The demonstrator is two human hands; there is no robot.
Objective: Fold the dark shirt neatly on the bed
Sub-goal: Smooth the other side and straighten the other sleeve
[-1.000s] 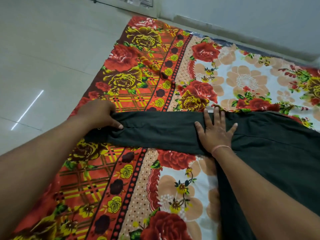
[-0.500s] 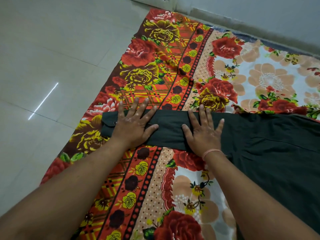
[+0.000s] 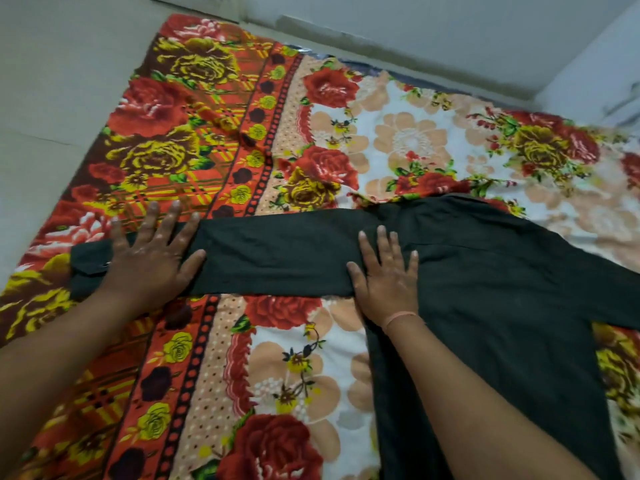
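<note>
The dark shirt (image 3: 485,289) lies flat on the floral bed cover (image 3: 398,140), its body at the right and one long sleeve (image 3: 277,258) stretched straight out to the left. My left hand (image 3: 149,258) presses flat, fingers spread, on the sleeve near the buttoned cuff (image 3: 88,268). Where the sleeve meets the body, my right hand (image 3: 386,275) also lies flat with fingers apart; a thin pink band circles its wrist. Neither hand grips the cloth.
The bed cover's red and orange patterned border (image 3: 180,140) runs along the left, with pale floor tiles (image 3: 52,81) beyond it. A grey wall (image 3: 415,29) bounds the far side and the right corner.
My left hand has gone from a closed grip at the cuff to a flat spread palm on the sleeve. The hands have slid apart along the sleeve, which now lies straighter.
</note>
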